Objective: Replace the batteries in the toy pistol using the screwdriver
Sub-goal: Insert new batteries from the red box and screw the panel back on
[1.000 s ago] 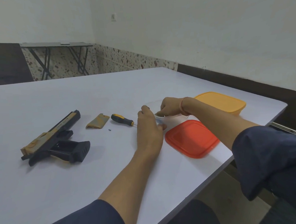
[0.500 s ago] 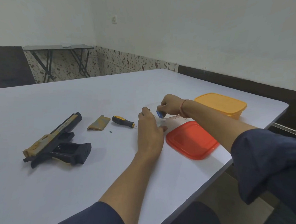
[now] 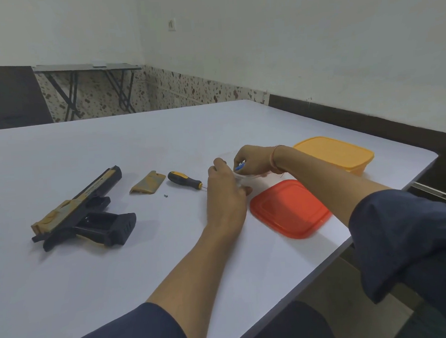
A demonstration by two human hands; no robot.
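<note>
The black and tan toy pistol point(image 3: 81, 211) lies on its side at the left of the white table point(image 3: 118, 266), its grip compartment uncovered. Its tan battery cover point(image 3: 147, 185) lies to the right, then a tiny screw point(image 3: 166, 196) and the black-and-yellow screwdriver point(image 3: 184, 180). My left hand point(image 3: 226, 194) holds the near side of a clear plastic container point(image 3: 243, 178). My right hand point(image 3: 252, 161) pinches a small blue battery point(image 3: 240, 166) just above that container. The container is mostly hidden by my hands.
A red lid point(image 3: 289, 209) lies flat near the table's right edge. An orange lidded box point(image 3: 333, 153) stands behind my right forearm. A folding table point(image 3: 88, 70) stands against the far wall.
My right hand lifted a blue battery out of the clear container and now holds it slightly lower and nearer the rim. My left hand stayed on the container.
</note>
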